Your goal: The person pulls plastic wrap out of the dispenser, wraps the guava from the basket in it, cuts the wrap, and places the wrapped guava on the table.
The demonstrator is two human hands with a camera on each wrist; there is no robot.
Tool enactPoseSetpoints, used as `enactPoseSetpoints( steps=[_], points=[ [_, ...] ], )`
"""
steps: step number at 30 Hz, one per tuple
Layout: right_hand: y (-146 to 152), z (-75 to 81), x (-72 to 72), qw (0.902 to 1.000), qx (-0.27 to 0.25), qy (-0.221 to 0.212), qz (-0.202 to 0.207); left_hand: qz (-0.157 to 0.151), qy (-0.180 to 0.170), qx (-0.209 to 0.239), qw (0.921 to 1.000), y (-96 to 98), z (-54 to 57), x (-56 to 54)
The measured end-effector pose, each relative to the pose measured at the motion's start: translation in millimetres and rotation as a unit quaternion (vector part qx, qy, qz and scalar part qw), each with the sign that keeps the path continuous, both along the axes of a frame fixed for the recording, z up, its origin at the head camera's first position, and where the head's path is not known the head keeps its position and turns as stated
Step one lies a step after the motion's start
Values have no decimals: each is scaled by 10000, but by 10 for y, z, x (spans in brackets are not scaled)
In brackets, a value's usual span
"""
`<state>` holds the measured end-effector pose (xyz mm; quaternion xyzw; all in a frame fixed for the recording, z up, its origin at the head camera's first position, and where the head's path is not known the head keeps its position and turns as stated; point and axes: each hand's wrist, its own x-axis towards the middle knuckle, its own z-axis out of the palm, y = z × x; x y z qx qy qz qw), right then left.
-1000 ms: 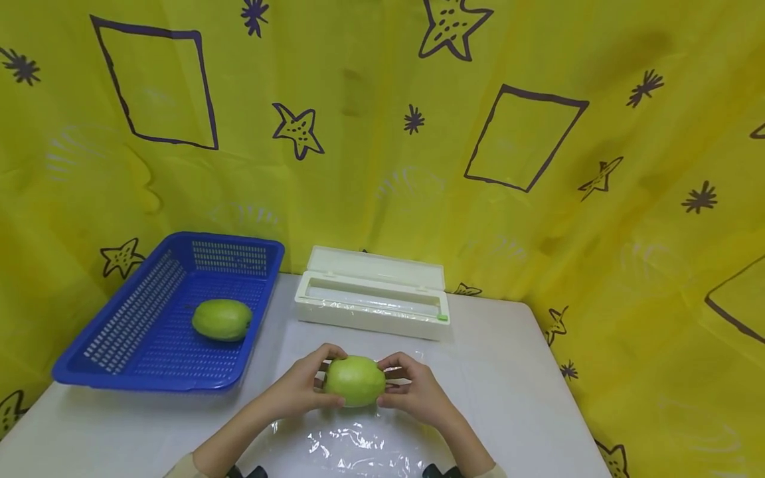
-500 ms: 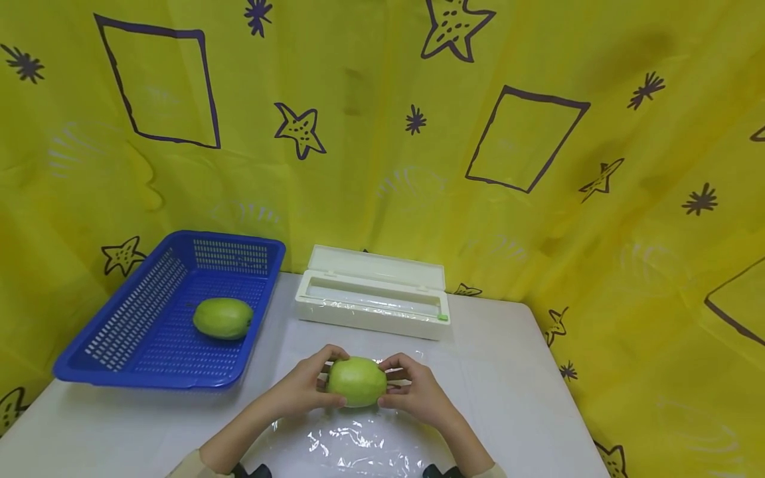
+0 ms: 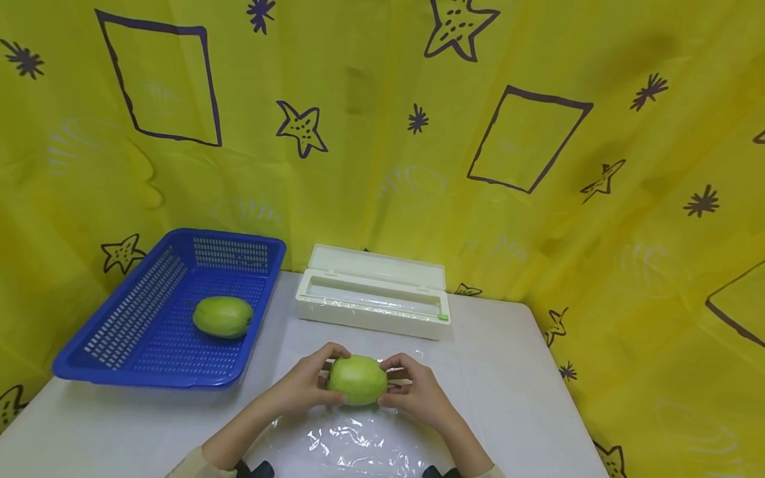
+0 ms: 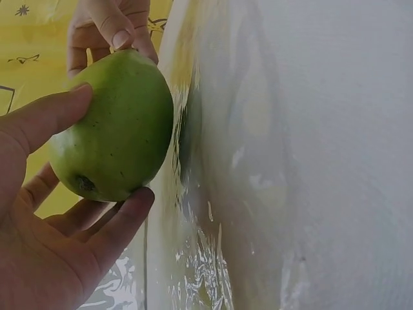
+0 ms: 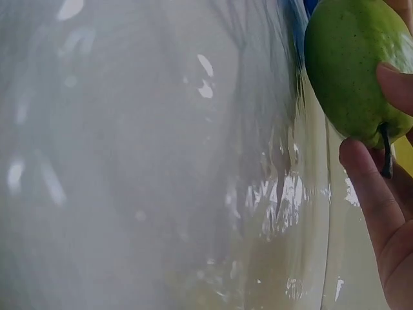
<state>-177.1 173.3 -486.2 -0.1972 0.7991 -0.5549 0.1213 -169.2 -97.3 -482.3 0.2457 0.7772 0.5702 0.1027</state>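
Note:
A smooth green oval fruit with a short dark stem lies sideways between my two hands. My left hand holds its left end, thumb and fingertips curled round the skin. At the stem end, my right hand holds it the same way. The left wrist view shows a dark scar on the end of the fruit nearest my left palm. The stem hangs between the right fingers beneath the fruit in the right wrist view. Shiny cling film is spread over the table below; whether the fruit touches it, I cannot tell.
Behind the hands stands a white cling film dispenser, lid up, with a green slider at its right end. A blue plastic basket at the left holds another green fruit. A yellow patterned curtain hangs behind the white table.
The fruit has shifted very slightly to the right, with both hands still on it. Otherwise the scene stays the same apart from a small drift of the head view.

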Motion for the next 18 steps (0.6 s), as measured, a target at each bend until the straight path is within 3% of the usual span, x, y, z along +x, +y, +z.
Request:
enactPoseSetpoints(
  steps=[18],
  points=[
    [-8, -6, 19, 9996, 87, 268, -47, 83, -15, -3, 10000, -15, -14, -7]
  ],
)
